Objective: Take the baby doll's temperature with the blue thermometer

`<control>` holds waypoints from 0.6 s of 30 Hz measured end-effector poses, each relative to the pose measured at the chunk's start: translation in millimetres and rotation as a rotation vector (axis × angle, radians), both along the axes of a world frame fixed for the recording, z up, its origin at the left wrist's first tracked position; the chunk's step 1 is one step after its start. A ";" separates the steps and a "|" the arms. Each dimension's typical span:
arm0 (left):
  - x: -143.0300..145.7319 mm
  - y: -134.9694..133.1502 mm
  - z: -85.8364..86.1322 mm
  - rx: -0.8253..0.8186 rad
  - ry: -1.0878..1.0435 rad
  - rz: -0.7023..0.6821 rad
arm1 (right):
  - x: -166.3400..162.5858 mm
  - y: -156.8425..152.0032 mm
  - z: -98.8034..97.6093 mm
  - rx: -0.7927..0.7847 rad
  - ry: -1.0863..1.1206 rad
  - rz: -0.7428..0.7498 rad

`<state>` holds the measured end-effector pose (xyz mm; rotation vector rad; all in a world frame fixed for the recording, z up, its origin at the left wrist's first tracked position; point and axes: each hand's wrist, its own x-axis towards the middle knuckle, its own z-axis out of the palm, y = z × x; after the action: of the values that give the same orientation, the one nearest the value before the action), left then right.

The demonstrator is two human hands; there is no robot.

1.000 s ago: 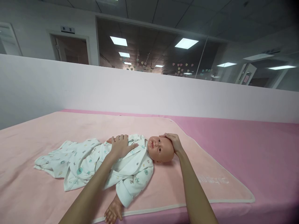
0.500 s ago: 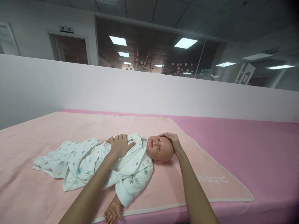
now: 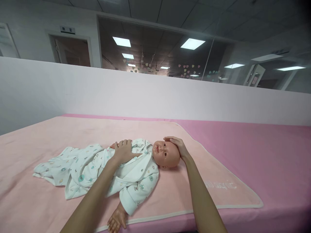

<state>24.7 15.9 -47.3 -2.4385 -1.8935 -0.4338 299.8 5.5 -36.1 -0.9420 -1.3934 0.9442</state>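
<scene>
A baby doll (image 3: 167, 155) lies on its back across a peach blanket (image 3: 194, 194), its head toward the right. It wears a white baby outfit (image 3: 136, 171) printed with small coloured figures. My left hand (image 3: 124, 151) rests flat on the doll's chest and belly, fingers stretched and thumb spread. Against the crown of the doll's head lies my right hand (image 3: 178, 145), its fingers extended over the forehead side without gripping. One of the doll's arms reaches toward the near edge, with its bare hand (image 3: 118, 220) showing. The other doll hand is partly hidden behind my left hand.
The blanket lies over a pink padded surface (image 3: 267, 155) whose front edge runs along the bottom. A white low wall (image 3: 155, 94) stands behind it. Beyond are a glass window (image 3: 155, 42) with heart stickers and an open doorway (image 3: 73, 50).
My left thumb has shifted slightly on the doll's chest, and my right fingers have lifted a little along the head. The doll stays in place.
</scene>
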 end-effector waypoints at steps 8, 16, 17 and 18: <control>-0.5 2.7 -1.4 -0.033 -0.014 -0.007 | -0.1 -1.1 1.1 -0.006 -0.010 0.020; 4.5 -9.5 2.2 0.055 0.021 0.017 | -0.4 -6.0 4.1 -0.026 -0.083 0.052; 4.8 -10.5 2.4 0.061 0.020 0.020 | -0.1 -6.0 4.1 -0.025 -0.076 0.050; 4.9 -11.0 2.6 0.066 0.017 0.020 | 0.1 -6.0 4.0 -0.026 -0.068 0.049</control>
<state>29.6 4.9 -44.8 -2.3722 -1.8649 -0.4653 299.9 -0.5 -32.1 -0.9717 -1.4703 0.9769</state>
